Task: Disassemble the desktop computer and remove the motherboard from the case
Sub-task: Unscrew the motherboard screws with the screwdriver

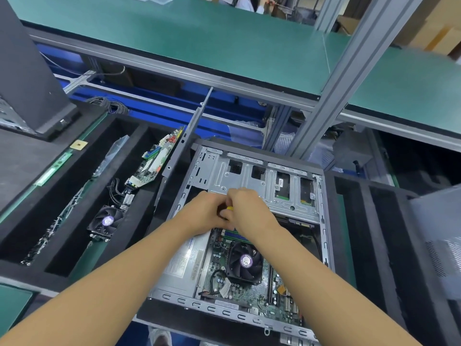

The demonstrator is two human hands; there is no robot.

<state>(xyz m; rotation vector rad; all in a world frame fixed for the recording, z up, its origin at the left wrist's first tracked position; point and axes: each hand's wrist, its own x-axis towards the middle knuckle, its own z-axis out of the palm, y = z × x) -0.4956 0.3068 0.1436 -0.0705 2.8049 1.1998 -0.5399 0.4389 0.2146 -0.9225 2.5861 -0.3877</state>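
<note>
Both hands meet at mid-frame over the open case [323, 236]: my left hand [205, 212] and right hand [248, 208] curl tightly around a yellow-handled tool [230, 208], above the motherboard [249, 293].

Left arm: bare, comes in from the lower left corner and stretches forward and to the right.
Right arm: bare, comes in from the lower right and stretches forward and to the left. Together the two forearms make a narrow V.
Left hand [205, 212]: back of the hand up, fingers curled inward around a small yellow-and-black object [227, 211].
Right hand [248, 208]: back up, fingers curled on the same object, touching the other hand.
Fingertips: hidden under both hands.
</note>
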